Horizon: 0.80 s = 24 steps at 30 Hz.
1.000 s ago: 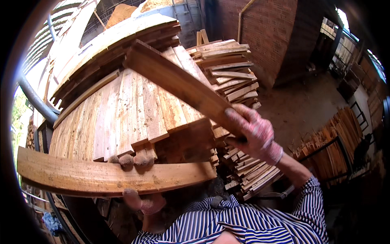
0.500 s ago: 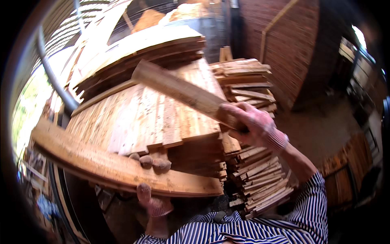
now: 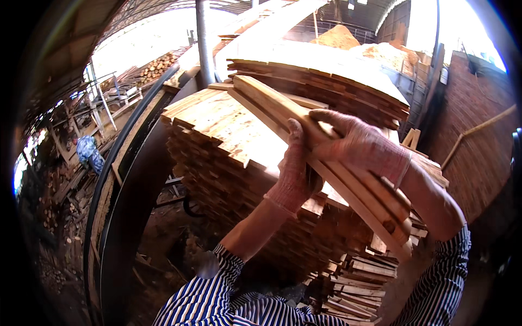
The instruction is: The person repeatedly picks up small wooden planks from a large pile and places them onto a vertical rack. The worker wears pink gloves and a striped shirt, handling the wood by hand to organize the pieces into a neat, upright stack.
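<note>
Boards [image 3: 359, 190] held slantwise over the plank stack [image 3: 201, 114]

At least two boards, lying lengthwise together, slope above the plank stack: far end toward its rear, near end out past its right front edge. Contact with the stack: cannot tell. Left hand [image 3: 293, 182], in a reddish knit glove: clamped on the boards near mid-length, thumb up along the near side, fingers mostly hidden. Right hand [image 3: 364, 146], gloved likewise: clamped over the boards' upper side, just beside the left hand. Rear of plank stack: raised timber tier [image 3: 321, 81]. Behind its left: grey metal post [image 3: 205, 49]. Beyond it: sawdust heap [image 3: 337, 38]. Lower, at its right front: pile of narrow battens [image 3: 359, 288]. Right of it: brick wall [image 3: 473, 136].
</note>
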### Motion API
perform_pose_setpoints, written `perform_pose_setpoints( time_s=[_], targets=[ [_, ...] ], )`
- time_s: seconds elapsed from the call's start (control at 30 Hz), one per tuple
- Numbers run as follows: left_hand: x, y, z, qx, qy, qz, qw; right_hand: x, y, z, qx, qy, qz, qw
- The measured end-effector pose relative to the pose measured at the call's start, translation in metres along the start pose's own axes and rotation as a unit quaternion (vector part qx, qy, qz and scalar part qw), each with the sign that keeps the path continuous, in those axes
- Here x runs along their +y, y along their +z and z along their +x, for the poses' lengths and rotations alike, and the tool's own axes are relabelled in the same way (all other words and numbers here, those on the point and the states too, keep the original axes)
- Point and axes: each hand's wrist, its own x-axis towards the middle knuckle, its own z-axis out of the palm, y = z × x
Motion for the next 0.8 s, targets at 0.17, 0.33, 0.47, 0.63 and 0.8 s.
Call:
perform_pose_setpoints(
  time_s=[0.17, 0.33, 0.47, 0.63, 0.8],
  targets=[
    [0.115, -0.017, 0.000, 0.209, 0.069, 0.252, 0.942, 0.033, -0.031, 0.057, 0.027, -0.050, -0.092, 0.994],
    [0.282, -0.087, 0.084, -0.003, 0.145, 0.476, 0.868, 0.087, -0.069, 0.072, 0.045, -0.042, -0.153, 0.986],
    [0.388, -0.113, 0.209, -0.030, -0.015, 0.640, 0.768, 0.141, -0.059, 0.135, -0.022, -0.071, -0.194, 0.978],
    [0.333, -0.158, 0.371, -0.263, -0.020, 0.741, 0.618, 0.132, -0.035, 0.156, -0.005, 0.056, -0.215, 0.975],
    [0.258, -0.253, 0.473, -0.298, -0.113, 0.812, 0.489, 0.095, -0.016, 0.173, 0.019, 0.120, -0.299, 0.946]
  ],
)
